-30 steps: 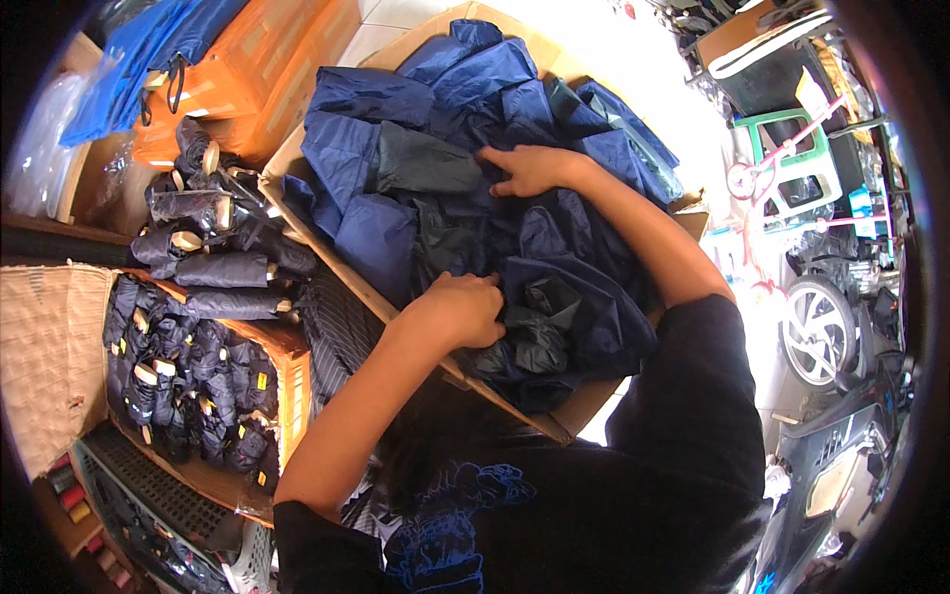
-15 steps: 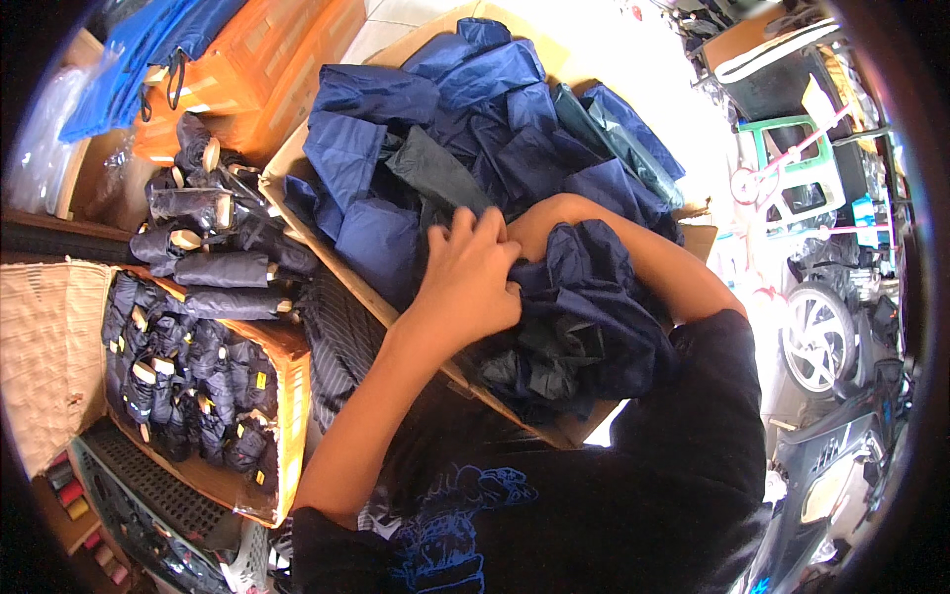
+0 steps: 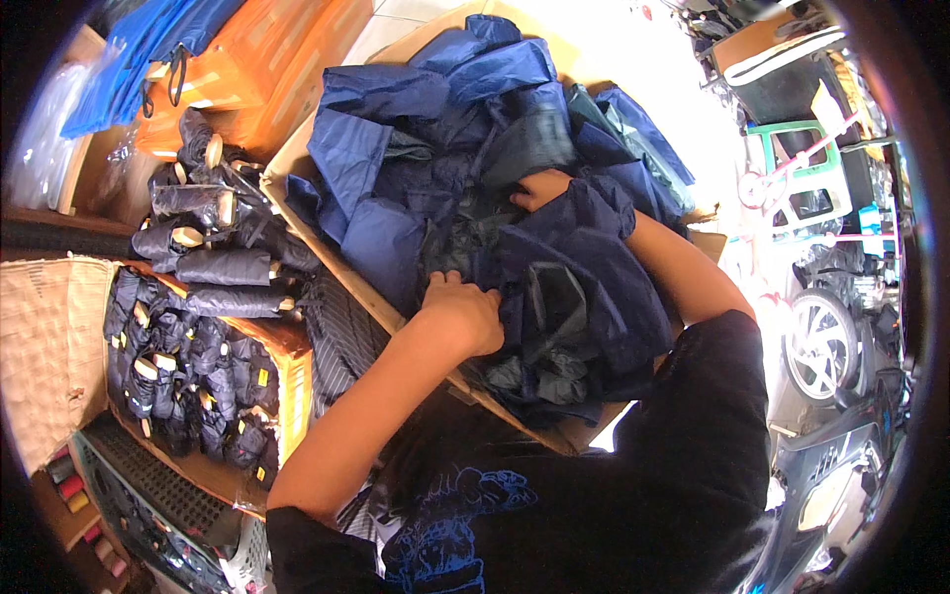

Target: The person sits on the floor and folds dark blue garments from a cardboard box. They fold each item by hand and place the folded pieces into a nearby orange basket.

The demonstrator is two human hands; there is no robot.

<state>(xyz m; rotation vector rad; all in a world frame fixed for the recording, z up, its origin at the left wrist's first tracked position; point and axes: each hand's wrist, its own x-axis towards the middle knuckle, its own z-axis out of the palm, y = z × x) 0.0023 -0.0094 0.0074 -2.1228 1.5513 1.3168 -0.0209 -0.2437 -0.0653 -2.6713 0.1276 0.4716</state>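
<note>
A cardboard box (image 3: 348,274) in front of me is heaped with folded navy cloth (image 3: 381,238), thin and slightly shiny. Deep in the middle of the heap, my right hand (image 3: 542,188) is closed on a dark grey-green piece of cloth (image 3: 529,144), with navy folds draped over its wrist. Closer to me, my left hand (image 3: 462,315) has its fingers bent into the navy cloth by the box's near side; its thumb is mostly hidden. A loose bunch of navy and blackish cloth (image 3: 584,317) bulges beneath my right forearm.
To the left, an orange-edged carton (image 3: 294,396) holds several folded black umbrellas with pale handles. More wrapped umbrellas (image 3: 226,267) lie behind it. Orange packages (image 3: 237,79) stand at the far left. A green-and-white stool (image 3: 807,173) and a motorbike wheel (image 3: 819,346) are at the right.
My left hand has drawn back toward me, away from my right hand. My right hand has come into view higher in the heap, and the grey-green cloth has shifted right and away from me.
</note>
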